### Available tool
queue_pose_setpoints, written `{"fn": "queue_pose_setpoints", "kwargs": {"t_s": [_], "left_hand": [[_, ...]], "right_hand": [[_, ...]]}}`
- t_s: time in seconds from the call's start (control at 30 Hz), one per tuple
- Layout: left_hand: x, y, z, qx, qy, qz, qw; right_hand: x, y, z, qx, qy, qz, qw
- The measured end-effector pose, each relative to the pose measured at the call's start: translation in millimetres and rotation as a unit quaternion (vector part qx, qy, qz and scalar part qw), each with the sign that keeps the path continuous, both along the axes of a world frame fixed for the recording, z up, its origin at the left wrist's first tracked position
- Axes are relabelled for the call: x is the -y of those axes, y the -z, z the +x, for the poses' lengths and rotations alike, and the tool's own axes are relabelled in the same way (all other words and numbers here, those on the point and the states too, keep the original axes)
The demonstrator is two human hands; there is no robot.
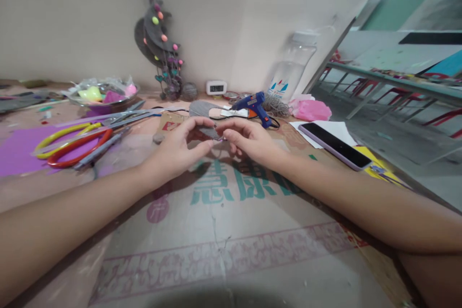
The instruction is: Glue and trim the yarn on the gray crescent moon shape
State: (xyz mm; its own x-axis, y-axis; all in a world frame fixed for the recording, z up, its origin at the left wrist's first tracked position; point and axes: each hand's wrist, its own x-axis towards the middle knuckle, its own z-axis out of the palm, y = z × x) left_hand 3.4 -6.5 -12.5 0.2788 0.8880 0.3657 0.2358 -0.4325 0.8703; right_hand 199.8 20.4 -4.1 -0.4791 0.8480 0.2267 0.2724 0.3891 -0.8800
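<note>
Over the middle of the cardboard sheet [202, 250], my left hand [176, 147] and my right hand [254, 142] meet fingertip to fingertip. Between them is a small grey piece [209, 132] that looks wound with yarn; the fingers hide part of it. My left thumb and forefinger close on it from the left. Curled fingers of my right hand pinch at its right end, where a speck of purple shows. Just behind the hands lies a flat grey rounded piece [202, 108], beside a blue hot glue gun [254, 106].
Yellow- and red-handled scissors [81, 147] lie left on purple sheets [18, 149]. Behind are a bowl [104, 98], a moon-shaped hanging ornament [159, 33], a clock [216, 87], grey yarn [276, 104] and a water bottle [292, 65]. A phone [334, 144] lies right.
</note>
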Motion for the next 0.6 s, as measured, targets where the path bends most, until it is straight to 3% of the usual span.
{"fn": "queue_pose_setpoints", "kwargs": {"t_s": [0.3, 0.6], "left_hand": [[-2.4, 2.6, -0.2, -0.022, -0.013, 0.009, 1.0], [-5.4, 7.1, -3.4, -0.012, -0.018, 0.022, 1.0]], "right_hand": [[2.4, 3.8, -4.0, -0.072, -0.009, -0.06, 0.996], [4.0, 2.8, -5.6, -0.043, -0.007, -0.048, 0.998]]}}
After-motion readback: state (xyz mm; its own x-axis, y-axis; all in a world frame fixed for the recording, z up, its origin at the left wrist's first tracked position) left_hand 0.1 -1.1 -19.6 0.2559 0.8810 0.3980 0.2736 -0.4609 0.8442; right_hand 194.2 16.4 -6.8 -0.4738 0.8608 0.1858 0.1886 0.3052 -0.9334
